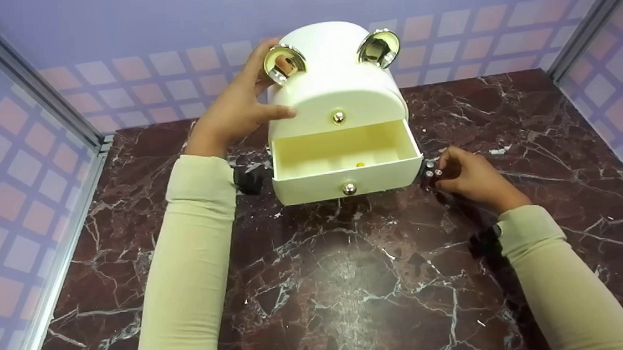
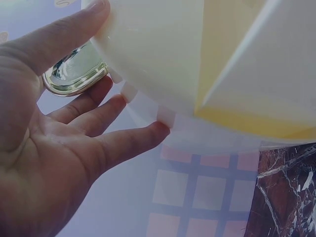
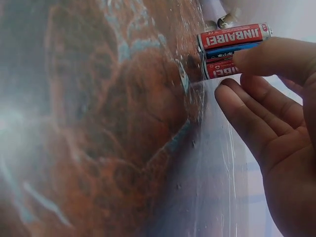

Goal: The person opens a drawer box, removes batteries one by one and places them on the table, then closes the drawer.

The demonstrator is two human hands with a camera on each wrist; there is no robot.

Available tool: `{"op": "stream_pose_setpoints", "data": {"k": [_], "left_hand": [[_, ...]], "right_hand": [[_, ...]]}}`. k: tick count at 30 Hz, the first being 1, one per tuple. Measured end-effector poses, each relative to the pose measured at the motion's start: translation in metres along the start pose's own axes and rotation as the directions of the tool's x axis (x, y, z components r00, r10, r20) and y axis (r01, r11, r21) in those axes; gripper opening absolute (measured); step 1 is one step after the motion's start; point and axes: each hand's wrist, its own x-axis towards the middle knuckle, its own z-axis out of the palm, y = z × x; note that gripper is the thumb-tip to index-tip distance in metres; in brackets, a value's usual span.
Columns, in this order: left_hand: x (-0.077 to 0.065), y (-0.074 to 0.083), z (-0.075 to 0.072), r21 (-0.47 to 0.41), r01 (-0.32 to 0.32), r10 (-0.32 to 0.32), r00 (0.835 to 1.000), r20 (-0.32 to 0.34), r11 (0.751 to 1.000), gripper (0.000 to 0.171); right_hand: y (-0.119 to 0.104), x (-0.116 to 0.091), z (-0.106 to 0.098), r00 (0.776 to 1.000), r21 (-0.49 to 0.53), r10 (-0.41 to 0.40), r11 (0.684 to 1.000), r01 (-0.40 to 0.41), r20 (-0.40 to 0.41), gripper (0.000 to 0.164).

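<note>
A white storage box (image 1: 330,56) with two gold, round, mirror-like ears (image 1: 285,64) stands at the back of the table. Its lower drawer (image 1: 312,189) is pulled out and has a tiny yellow spot inside; the upper one is closed. My left hand (image 1: 245,105) holds the box by its left side, thumb on the front and fingers along the side behind the ear. To the right of the drawer, batteries (image 3: 234,37) with red and blue wraps stand upright on the table, close together. My right hand (image 1: 473,179) pinches them between thumb and fingers.
The dark red marble-patterned tabletop (image 1: 320,285) spreads in front of the box. Behind it rises a lilac wall (image 1: 166,19) with pink and white squares. Metal frame posts (image 1: 594,19) stand at the table's corners.
</note>
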Motion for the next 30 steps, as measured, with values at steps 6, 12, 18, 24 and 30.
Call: {"op": "stream_pose_setpoints", "data": {"k": [6,12,18,24,30], "left_hand": [[-0.001,-0.001,-0.001,0.002,0.0,0.0,1.0,-0.001,1.0,0.106],[-0.001,-0.001,-0.001,-0.001,0.005,-0.005,1.0,-0.001,1.0,0.108],[-0.001,-0.002,-0.001,-0.031,0.0,0.0,1.0,0.003,1.0,0.106],[0.0,-0.002,-0.001,-0.051,0.002,-0.002,1.0,0.003,0.999,0.106],[0.002,-0.002,-0.001,-0.063,0.0,0.001,1.0,0.01,0.998,0.107]], "right_hand": [[0.006,0.001,-0.001,1.0,0.0,-0.005,1.0,0.005,-0.02,0.033],[-0.001,0.001,-0.004,0.999,0.017,0.002,1.0,-0.002,-0.041,0.03],[-0.013,0.001,-0.012,0.996,-0.066,-0.061,0.996,0.057,-0.062,0.028],[-0.026,0.001,-0.02,0.99,-0.059,-0.113,0.992,0.108,-0.081,0.026],[-0.036,0.001,-0.022,0.972,-0.067,-0.188,0.981,0.18,-0.143,0.019]]}}
